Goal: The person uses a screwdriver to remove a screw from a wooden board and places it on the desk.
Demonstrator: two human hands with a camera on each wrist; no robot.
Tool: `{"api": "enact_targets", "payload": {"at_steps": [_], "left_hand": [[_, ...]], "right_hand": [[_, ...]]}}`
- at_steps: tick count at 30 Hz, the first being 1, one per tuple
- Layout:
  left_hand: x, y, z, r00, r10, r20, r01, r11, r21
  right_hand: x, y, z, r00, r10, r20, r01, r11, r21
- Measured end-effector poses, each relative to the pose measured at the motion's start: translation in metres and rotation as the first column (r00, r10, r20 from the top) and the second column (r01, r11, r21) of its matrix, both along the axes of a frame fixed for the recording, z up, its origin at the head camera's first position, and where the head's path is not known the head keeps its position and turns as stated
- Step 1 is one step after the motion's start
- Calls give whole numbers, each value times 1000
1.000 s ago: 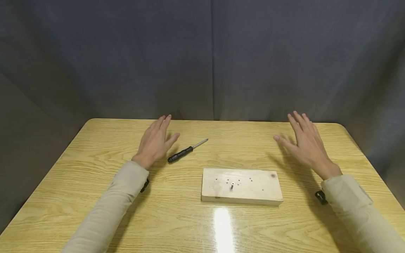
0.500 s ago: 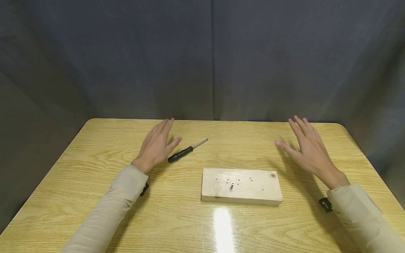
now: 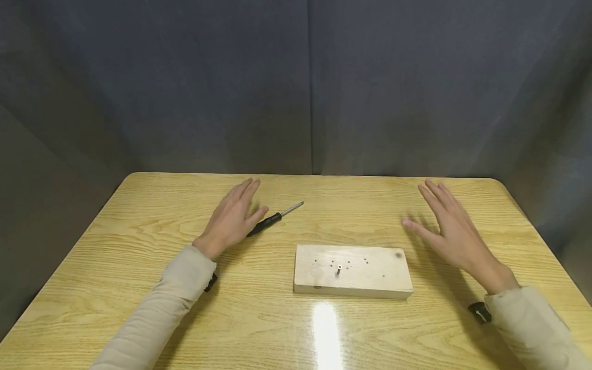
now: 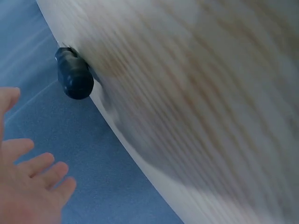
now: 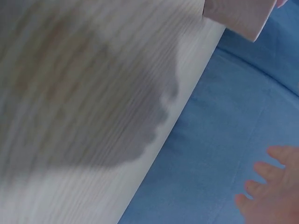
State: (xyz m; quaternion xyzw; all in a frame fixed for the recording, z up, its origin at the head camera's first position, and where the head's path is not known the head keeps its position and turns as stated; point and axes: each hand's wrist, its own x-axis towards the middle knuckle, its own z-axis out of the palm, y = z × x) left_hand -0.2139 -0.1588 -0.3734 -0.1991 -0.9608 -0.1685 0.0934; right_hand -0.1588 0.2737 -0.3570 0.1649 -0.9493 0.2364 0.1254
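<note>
A black-handled screwdriver point(image 3: 270, 222) lies on the table, its metal shaft slanting away to the right. My left hand point(image 3: 231, 218) hovers just left of it with fingers extended, hiding the butt of the handle in the head view. In the left wrist view the dark handle point(image 4: 74, 74) shows apart from the fingers. A pale wooden block point(image 3: 361, 280) lies flat near the middle, several small holes in its top. One screw point(image 3: 339, 269) stands up out of the block. My right hand point(image 3: 455, 234) is held above the table to the right of the block, fingers straight, holding nothing.
The wood-grain table point(image 3: 259, 318) has rounded far corners. Behind it hangs a dark curtain point(image 3: 231, 87). A corner of the block point(image 5: 240, 16) shows at the top of the right wrist view. Both sleeves have a black strap below the cuff.
Both hands have come down and slightly nearer; the left now overlaps the end of the screwdriver handle in view. The screwdriver, block and screw have stayed in place.
</note>
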Motion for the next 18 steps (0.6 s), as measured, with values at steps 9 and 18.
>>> {"api": "enact_targets", "payload": {"at_steps": [9, 18], "left_hand": [[5, 6, -2, 996, 1, 90, -5, 999, 48], [8, 7, -3, 992, -24, 127, 15, 997, 72]], "right_hand": [[13, -6, -1, 997, 23, 78, -19, 999, -42], [27, -15, -2, 984, 82, 161, -66, 993, -100]]}}
